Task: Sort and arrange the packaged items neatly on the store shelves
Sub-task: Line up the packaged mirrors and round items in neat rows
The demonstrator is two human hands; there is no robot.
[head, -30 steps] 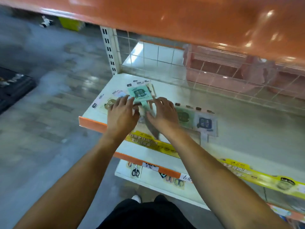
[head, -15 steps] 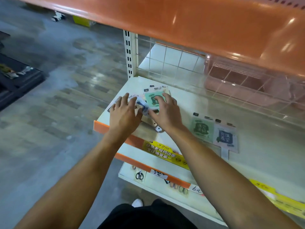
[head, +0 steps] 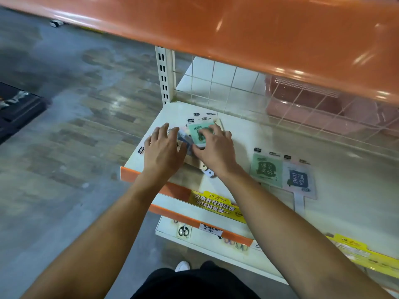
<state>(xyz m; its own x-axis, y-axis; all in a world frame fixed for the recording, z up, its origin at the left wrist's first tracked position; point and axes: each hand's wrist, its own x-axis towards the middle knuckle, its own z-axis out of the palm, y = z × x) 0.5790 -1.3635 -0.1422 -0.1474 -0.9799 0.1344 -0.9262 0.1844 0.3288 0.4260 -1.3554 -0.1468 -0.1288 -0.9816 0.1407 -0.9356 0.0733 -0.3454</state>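
The left hand [head: 162, 150] lies flat, fingers straight and slightly spread, pressing on a pile of flat packets [head: 187, 140] at the left end of the white shelf [head: 244, 147], close to its back left corner. The right hand [head: 213, 147] is just beside it, thumbs nearly meeting; its fingers bend over the topmost green packet [head: 197, 131], fingertips resting on the printed face, and whether they pinch its edge cannot be told. Under the two hands the packets overlap unevenly: white header cards stick out toward the back edge, a bluish one shows between the thumbs, and two hang tabs poke out toward the front edge below the right wrist.

Further right along the shelf, well apart from the pile, a second green packet [head: 266, 169] and a pale pink packet [head: 299, 180] with a dark label lie flat, side by side and touching or slightly overlapping, the pink one's tab pointing to the front edge.

The front edge carries an orange strip [head: 172, 188] and a yellow printed tag [head: 216, 205]. Behind the shelf stands a white wire grid [head: 226, 87]; through it a pink perforated basket [head: 313, 104] is seen, its contents not discernible. A lower shelf [head: 207, 244] holds small packaged scissors [head: 183, 230]. An orange upper shelf [head: 259, 29] overhangs everything.
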